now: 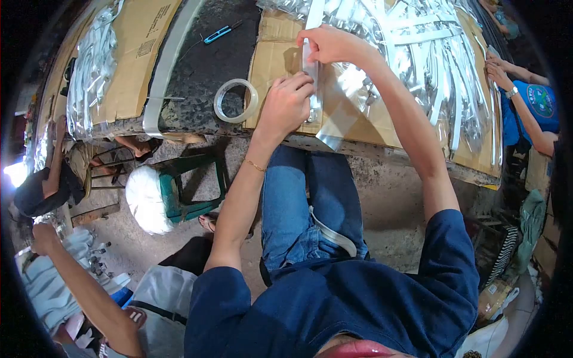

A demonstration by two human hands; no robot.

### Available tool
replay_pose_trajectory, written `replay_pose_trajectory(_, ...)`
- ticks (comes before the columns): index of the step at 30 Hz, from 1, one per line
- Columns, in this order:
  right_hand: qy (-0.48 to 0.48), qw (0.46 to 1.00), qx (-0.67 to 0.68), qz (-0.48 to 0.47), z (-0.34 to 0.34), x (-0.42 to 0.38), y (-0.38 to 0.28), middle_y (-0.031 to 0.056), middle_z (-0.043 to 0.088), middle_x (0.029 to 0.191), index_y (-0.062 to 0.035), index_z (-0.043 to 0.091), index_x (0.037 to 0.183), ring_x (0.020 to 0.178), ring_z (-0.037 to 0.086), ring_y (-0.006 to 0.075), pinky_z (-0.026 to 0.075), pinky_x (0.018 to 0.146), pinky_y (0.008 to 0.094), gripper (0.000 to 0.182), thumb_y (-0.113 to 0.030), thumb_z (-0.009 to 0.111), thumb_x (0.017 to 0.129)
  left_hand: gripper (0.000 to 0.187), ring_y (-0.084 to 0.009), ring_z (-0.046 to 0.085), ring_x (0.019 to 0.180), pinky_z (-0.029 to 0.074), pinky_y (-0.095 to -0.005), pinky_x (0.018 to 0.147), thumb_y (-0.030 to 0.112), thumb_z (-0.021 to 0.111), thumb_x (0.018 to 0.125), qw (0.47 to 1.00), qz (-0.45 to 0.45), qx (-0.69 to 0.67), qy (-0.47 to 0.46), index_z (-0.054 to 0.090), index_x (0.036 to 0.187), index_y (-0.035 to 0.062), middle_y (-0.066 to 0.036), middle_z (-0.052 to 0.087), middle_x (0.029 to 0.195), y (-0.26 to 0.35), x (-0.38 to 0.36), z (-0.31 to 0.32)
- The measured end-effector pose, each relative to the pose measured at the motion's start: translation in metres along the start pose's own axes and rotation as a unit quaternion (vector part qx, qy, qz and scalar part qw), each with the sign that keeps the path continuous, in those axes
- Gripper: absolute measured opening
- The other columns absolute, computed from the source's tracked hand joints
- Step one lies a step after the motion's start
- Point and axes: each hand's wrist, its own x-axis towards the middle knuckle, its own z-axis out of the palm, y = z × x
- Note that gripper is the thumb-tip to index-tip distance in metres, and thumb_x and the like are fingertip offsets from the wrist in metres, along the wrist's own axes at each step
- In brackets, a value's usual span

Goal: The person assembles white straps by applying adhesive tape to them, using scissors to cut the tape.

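Observation:
At the table's front edge, my left hand is closed, its curled fingers on a narrow strip in a clear plastic sleeve. Farther up the same strip, my right hand pinches it between thumb and fingers. The strip lies lengthwise on a cardboard sheet. A loose clear plastic piece hangs over the edge just right of the strip. A roll of clear tape lies left of my left hand. Many wrapped silvery strips are piled to the right.
Blue thread snips lie on the dark tabletop. Another cardboard sheet with wrapped strips is at the left. A green stool with a white bundle stands below. Other people's arms are at the right and lower left.

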Motion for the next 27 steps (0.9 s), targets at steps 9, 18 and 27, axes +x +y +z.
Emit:
replay_pose_trajectory(9,0.135,0.984,-0.113,0.018,-0.006,0.0,0.013,0.0134,0.065,0.1,-0.0047,0.065,0.106,0.092,0.062,0.0311,0.049,0.079,0.0392,0.025,-0.011,0.068,0.081,0.008,-0.0265,0.062,0.1,0.045,-0.0403,0.09,0.003,0.058,0.079,0.999,-0.021,-0.007,-0.03,0.064,0.085,0.0028,-0.009,0.066,0.105,0.002,0.002,-0.003)
replay_pose_trajectory(18,0.154,0.982,-0.09,-0.056,0.048,-0.054,-0.024,0.0129,0.063,0.12,-0.0012,0.064,0.109,0.112,0.058,0.0326,0.046,0.096,0.0409,0.023,-0.007,0.056,0.089,0.012,-0.0273,0.062,0.094,0.045,-0.0403,0.087,0.003,0.057,0.075,1.0,0.004,0.008,0.011,0.063,0.086,0.0023,-0.01,0.063,0.101,0.003,0.001,-0.001)
replay_pose_trajectory(27,0.246,0.962,-0.102,-0.05,0.053,-0.056,-0.034,0.0124,0.059,0.131,-0.0031,0.059,0.121,0.122,0.054,0.0301,0.042,0.104,0.041,0.032,-0.009,0.055,0.09,0.024,-0.0308,0.057,0.108,0.044,-0.0422,0.094,0.007,0.066,0.076,0.993,-0.025,0.05,0.107,0.065,0.1,0.0042,-0.012,0.062,0.111,0.021,-0.006,-0.03)
